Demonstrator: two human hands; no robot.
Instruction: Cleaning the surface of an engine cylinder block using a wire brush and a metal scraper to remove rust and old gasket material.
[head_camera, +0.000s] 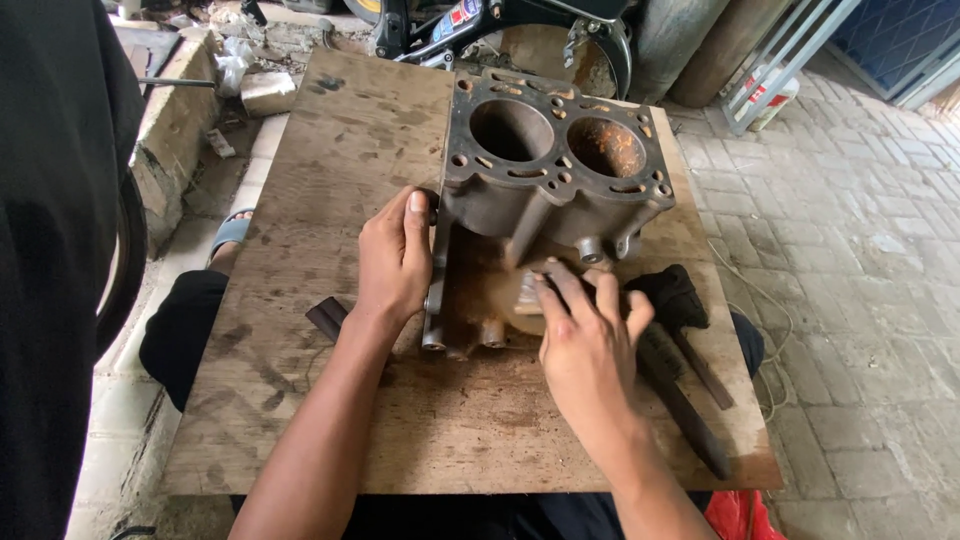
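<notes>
While the left hand (393, 262) lies with fingers loosely together and flat against the left flank of the rusty two-bore cylinder block (545, 190), thumb up by its top edge, the right hand (588, 335) presses its extended fingers onto a pale scrap of abrasive paper (522, 292) against the block's near wall. That block stands bores-up on a worn wooden board (330, 150), between the two hands and just beyond them, with a dark rag (672, 292) and long files (690, 400) lying at the right.
</notes>
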